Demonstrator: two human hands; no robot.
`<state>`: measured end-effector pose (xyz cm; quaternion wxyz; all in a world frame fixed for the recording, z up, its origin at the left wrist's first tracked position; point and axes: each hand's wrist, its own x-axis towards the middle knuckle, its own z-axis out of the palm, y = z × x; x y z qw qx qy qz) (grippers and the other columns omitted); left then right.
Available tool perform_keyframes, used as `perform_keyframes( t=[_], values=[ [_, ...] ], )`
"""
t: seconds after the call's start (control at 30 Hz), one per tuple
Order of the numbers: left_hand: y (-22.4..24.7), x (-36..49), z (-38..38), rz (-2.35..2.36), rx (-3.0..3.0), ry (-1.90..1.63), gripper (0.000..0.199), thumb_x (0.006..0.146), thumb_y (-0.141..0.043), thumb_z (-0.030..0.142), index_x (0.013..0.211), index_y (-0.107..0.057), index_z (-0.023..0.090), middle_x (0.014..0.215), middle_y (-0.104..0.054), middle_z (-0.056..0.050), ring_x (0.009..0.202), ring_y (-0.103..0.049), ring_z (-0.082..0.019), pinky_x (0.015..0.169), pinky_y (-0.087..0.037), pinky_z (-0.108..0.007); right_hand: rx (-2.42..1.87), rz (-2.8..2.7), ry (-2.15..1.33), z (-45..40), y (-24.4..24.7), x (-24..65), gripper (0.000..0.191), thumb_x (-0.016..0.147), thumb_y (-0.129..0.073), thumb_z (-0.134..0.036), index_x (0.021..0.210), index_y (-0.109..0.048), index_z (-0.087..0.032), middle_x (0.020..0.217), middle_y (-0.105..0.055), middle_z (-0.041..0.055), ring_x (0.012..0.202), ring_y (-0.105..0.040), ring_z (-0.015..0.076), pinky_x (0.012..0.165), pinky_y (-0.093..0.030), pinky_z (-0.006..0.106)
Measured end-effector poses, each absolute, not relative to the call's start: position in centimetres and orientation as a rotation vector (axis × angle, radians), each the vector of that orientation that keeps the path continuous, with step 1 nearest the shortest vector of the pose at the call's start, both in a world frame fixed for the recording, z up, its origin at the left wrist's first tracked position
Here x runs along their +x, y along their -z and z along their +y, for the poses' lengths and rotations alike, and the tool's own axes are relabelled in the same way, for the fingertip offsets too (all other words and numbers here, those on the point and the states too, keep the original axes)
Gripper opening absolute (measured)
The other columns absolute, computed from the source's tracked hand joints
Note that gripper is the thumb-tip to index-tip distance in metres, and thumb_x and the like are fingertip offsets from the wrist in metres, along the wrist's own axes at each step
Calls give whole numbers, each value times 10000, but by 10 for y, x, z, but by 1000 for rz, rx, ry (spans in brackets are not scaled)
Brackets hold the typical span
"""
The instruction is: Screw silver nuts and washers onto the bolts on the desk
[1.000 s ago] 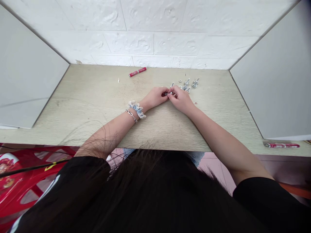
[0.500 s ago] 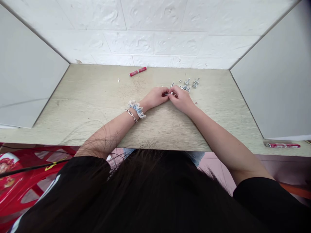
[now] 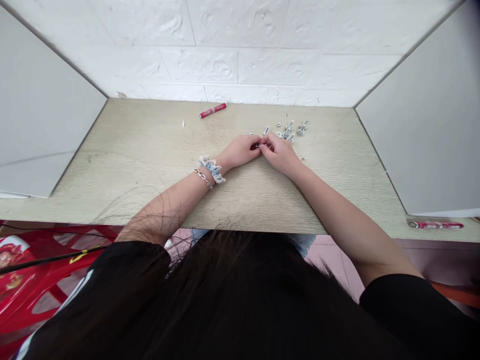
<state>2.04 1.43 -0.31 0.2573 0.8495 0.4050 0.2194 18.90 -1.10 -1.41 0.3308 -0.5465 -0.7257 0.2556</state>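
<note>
White brick-pattern wall [image 3: 213, 65] at the back, a pale panel on the left [image 3: 41, 100] and another on the right [image 3: 420, 125], wood-grain table [image 3: 142, 125] between them. Decent little work corner you've got there.

So, your left hand [image 3: 242, 150] is curled in with thumb and fingers pinching a small metal piece [image 3: 258, 145], and your right hand [image 3: 277, 151] comes in from the other side, fingertips nipped together at the end of that same piece. It sits right where your two hands meet, around the middle of the table, mostly covered by your fingers. I can't tell exactly what it is.

What's different from a second ago? Not a lot. Your arms and wrists are basically parked where they were. The pale bit that peeked out between your right fingertips is much harder to see now, so I'd guess you've shifted your grip or turned the piece slightly. To me that reads as fine finger work partway through, with nothing put down.

Just past your right hand there's an upright bolt [image 3: 266, 130], a loose nut [image 3: 278, 124] and a cluster of bolts [image 3: 288, 131], with a separate bolt set [image 3: 302, 128] beside it to the right. The red tube [image 3: 212, 110] lies well apart, over near the wall.
</note>
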Motion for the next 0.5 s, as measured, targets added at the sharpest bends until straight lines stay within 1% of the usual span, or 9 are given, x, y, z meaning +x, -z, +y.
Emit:
perform_keyframes(
  t=[0.2, 0.5],
  values=[
    [3, 21, 14, 1103, 2294, -588, 141, 843, -527, 117, 808, -655, 166, 763, -659, -17, 764, -573, -175, 772, -423, -305, -1454, -1929, -654, -12, 13, 189, 17, 881, -497, -244, 865, -502, -240, 810, -651, 36, 786, -564, 220, 786, -462, 379],
    [1, 21, 14, 1111, 2281, -582, 136, 850, -526, 121, 807, -648, 161, 745, -643, -13, 733, -554, -166, 751, -408, -308, -1467, -1917, -652, -14, 10, 187, 23, 877, -497, -244, 855, -491, -243, 806, -649, 33, 771, -560, 217, 779, -461, 376]
  ],
)
